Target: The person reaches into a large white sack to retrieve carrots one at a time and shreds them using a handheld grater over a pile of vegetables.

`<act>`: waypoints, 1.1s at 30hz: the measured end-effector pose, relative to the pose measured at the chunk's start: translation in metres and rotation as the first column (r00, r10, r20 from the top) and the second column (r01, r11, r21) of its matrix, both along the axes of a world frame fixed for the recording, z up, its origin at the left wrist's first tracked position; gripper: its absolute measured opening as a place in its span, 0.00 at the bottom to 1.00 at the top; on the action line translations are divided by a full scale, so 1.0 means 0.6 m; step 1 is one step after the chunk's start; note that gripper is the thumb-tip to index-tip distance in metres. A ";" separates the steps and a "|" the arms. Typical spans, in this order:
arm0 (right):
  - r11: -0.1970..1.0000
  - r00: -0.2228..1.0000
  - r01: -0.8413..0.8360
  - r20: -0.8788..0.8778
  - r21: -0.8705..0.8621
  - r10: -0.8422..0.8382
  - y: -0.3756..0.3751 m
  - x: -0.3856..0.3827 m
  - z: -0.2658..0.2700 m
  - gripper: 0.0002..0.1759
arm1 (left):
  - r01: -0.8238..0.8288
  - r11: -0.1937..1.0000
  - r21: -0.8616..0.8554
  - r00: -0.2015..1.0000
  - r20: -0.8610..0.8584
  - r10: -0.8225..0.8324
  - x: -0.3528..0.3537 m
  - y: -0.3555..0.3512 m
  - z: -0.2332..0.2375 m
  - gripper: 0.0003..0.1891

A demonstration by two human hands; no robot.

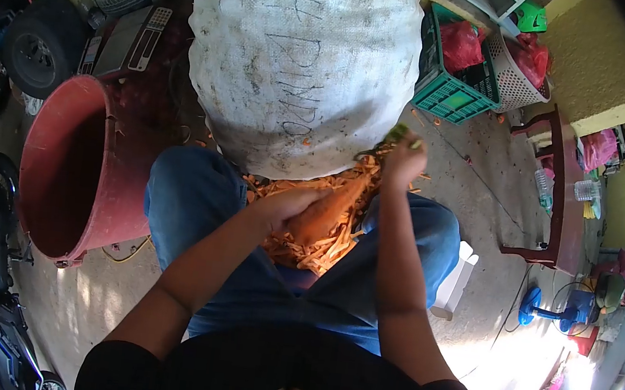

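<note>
Left hand: the left hand is wrapped tight around the thick end of a big carrot, low between the knees.
Right hand: the right hand is up at the far tip, fist closed on a small green tool. It's probably a peeler, though the blade is too small to make out.
Carrot: it slants between both hands, right above the scraps and just in front of the sack.
Peelings: there's a thick heap of orange peelings on the floor between the blue-jeaned legs, running up against the foot of the sack.
Progress: judging by that heap, plenty of carrots have been stripped already. This one looks bare orange along the side that shows, so it seems well along.
What's left: the white sack bulges full, so if it holds more of the same, there's a lot to go.
Tub: a red tub stands at the person's left knee, and only its inner wall shows from here.
Stool: a white stool peeks out beside the right thigh.
Further out: there's a scale and a tyre to the far left, with a green crate and a white basket holding red bags behind the sack.
</note>
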State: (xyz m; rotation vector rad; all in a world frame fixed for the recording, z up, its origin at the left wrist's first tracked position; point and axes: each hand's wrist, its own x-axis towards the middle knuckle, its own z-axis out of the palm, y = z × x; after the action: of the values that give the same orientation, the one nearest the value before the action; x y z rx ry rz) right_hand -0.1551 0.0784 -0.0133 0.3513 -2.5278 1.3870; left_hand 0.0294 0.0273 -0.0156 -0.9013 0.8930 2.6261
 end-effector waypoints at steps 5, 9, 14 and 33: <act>0.971 0.974 -0.087 0.187 -0.222 0.130 0.010 0.016 0.011 0.14 | -0.049 0.989 0.140 0.986 -0.153 0.070 -0.002 -0.022 0.009 0.20; 0.828 0.824 -0.368 0.263 -0.423 0.501 0.001 0.106 0.027 0.14 | -0.098 0.912 0.398 0.927 -0.297 0.229 -0.015 -0.047 -0.079 0.18; 0.827 0.850 -0.501 0.038 -0.254 0.526 -0.005 0.147 0.039 0.12 | -0.312 0.902 0.299 0.929 -0.104 0.355 -0.007 -0.029 -0.012 0.18; 0.816 0.833 -0.539 0.013 -0.209 0.553 -0.003 0.143 0.029 0.11 | -0.222 0.900 0.375 0.908 -0.257 0.331 -0.011 -0.026 -0.043 0.19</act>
State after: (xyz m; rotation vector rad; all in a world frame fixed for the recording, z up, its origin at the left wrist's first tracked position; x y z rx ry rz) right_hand -0.0693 0.0767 0.0043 1.0766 -2.4098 1.8585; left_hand 0.0228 0.0116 -0.0417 -0.5630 0.3592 3.1040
